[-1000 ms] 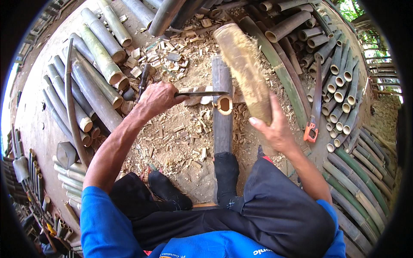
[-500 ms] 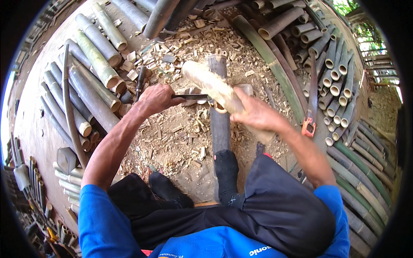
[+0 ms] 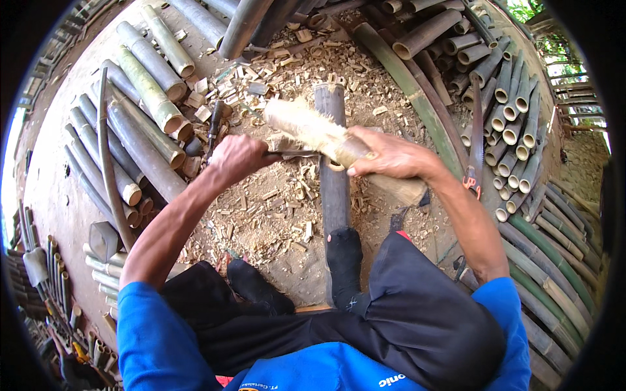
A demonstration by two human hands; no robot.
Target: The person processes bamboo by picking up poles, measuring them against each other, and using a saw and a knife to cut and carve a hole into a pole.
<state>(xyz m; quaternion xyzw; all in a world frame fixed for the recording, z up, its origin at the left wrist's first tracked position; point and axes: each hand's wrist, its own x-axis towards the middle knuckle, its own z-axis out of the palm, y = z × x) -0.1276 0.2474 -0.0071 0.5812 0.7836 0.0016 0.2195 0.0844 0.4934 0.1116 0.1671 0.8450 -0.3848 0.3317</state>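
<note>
My left hand (image 3: pixel 240 158) is closed in a fist around the handle of a dark narrow-bladed knife (image 3: pixel 297 154). The blade points right, its tip beside a dark bamboo pole (image 3: pixel 334 195) on the ground. In my right hand (image 3: pixel 394 154) is a thick pale wooden club (image 3: pixel 306 125), its side badly frayed, slanting to the far left above the blade and across the pole. Club and hand hide part of the pole; a hole or open ring shows just below the club. My black-socked right foot (image 3: pixel 343 254) rests on the pole's near end.
Wood chips (image 3: pixel 274 208) cover the ground around the pole. Cut bamboo tubes (image 3: pixel 140 130) lie at left, and more tubes (image 3: pixel 508 124) are stacked at right. A saw with an orange handle (image 3: pixel 471 182) leans at right. A dark-handled tool (image 3: pixel 215 120) stands beyond my left hand.
The club has shifted left with my right hand, which moved slightly farther away. My left hand and the knife have dropped a little and moved slightly left.
</note>
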